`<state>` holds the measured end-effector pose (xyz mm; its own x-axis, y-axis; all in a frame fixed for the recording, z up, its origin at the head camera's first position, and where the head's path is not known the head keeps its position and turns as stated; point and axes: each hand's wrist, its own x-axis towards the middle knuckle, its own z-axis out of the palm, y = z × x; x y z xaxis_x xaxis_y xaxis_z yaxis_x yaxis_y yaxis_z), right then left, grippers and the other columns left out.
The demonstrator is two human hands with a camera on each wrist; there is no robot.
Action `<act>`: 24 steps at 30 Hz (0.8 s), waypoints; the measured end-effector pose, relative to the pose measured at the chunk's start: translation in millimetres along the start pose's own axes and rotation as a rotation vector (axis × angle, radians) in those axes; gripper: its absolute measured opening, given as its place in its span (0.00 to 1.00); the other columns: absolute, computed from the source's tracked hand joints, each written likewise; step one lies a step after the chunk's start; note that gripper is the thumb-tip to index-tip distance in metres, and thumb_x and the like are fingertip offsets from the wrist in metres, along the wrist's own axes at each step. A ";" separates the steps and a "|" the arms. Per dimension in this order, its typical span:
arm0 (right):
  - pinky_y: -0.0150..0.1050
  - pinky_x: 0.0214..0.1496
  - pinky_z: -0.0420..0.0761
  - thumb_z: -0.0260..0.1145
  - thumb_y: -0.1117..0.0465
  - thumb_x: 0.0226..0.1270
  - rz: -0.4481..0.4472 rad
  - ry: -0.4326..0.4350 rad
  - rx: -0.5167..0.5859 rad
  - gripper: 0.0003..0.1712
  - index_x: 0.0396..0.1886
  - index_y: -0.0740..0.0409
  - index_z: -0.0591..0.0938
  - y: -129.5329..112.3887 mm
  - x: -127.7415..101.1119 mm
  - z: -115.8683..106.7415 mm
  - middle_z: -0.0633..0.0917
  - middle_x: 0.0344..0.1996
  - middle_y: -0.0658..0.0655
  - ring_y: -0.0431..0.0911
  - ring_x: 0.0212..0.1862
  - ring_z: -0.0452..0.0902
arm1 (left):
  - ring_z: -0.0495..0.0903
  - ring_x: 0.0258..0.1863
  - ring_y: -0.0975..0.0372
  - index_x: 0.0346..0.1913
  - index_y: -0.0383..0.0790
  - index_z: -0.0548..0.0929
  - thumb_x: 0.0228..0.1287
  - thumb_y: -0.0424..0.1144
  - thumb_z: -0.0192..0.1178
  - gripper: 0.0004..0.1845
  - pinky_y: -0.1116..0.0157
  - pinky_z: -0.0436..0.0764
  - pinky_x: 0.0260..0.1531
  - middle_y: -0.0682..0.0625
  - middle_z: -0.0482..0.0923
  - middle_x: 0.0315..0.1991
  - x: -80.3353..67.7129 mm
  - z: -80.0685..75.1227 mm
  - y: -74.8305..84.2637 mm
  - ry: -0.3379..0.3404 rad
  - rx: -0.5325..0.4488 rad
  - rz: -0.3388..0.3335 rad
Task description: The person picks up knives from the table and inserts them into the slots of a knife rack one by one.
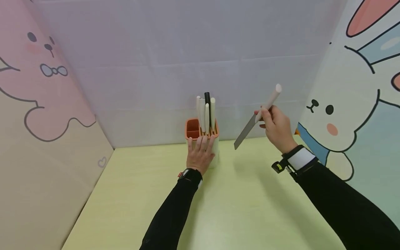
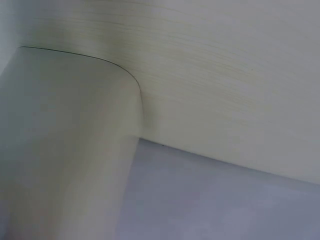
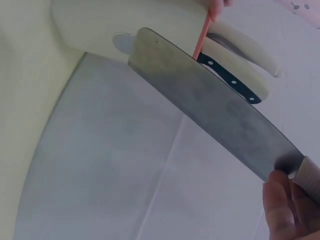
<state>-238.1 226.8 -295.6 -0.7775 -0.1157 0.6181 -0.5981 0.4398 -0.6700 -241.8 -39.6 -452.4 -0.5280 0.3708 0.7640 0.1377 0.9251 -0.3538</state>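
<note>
One knife (image 1: 257, 118) in right hand (image 1: 276, 128) grip

No readable text, labels, brands or numbers on anything in view.

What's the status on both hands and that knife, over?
Left hand flat against knife holder, fingers straight. Right hand grips cleaver by handle, blade angled down, clear of table. Other knives stand in holder; nothing between cleaver and holder.
</note>
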 end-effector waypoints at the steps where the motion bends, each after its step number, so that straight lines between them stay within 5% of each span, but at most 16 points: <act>1: 0.26 0.37 0.81 0.48 0.54 0.77 0.003 0.008 0.008 0.21 0.56 0.66 0.73 -3.0 3.1 1.3 0.83 0.48 0.61 0.51 0.46 0.81 | 0.61 0.61 0.54 0.70 0.47 0.60 0.52 0.62 0.66 0.46 0.45 0.60 0.64 0.46 0.62 0.60 -0.1 -0.3 0.2 -0.002 0.005 0.002; 9: 0.27 0.37 0.81 0.49 0.54 0.77 -0.013 0.058 0.065 0.22 0.57 0.66 0.73 -23.3 14.9 10.9 0.84 0.48 0.62 0.42 0.44 0.81 | 0.62 0.60 0.53 0.70 0.47 0.61 0.46 0.61 0.71 0.49 0.45 0.60 0.63 0.46 0.62 0.58 0.8 -1.0 2.8 0.029 -0.017 0.010; 15: 0.29 0.39 0.81 0.50 0.55 0.76 -0.071 0.003 0.049 0.21 0.58 0.65 0.74 -38.1 21.0 13.4 0.84 0.48 0.58 0.48 0.47 0.81 | 0.61 0.60 0.53 0.69 0.47 0.60 0.47 0.62 0.70 0.49 0.45 0.59 0.64 0.46 0.62 0.59 0.4 0.1 0.4 0.002 0.008 -0.013; 24: 0.34 0.36 0.83 0.50 0.53 0.76 -0.147 -0.095 -0.044 0.20 0.54 0.64 0.75 -76.1 50.1 12.3 0.85 0.45 0.55 0.44 0.42 0.81 | 0.62 0.60 0.52 0.69 0.46 0.61 0.50 0.62 0.68 0.46 0.44 0.60 0.63 0.45 0.62 0.59 -6.2 2.6 -13.2 -0.012 0.028 0.001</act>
<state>-233.9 176.6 -218.7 -0.6983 -0.2640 0.6653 -0.6993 0.4503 -0.5552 -242.5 -54.4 -453.8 -0.5381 0.3706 0.7570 0.1150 0.9220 -0.3697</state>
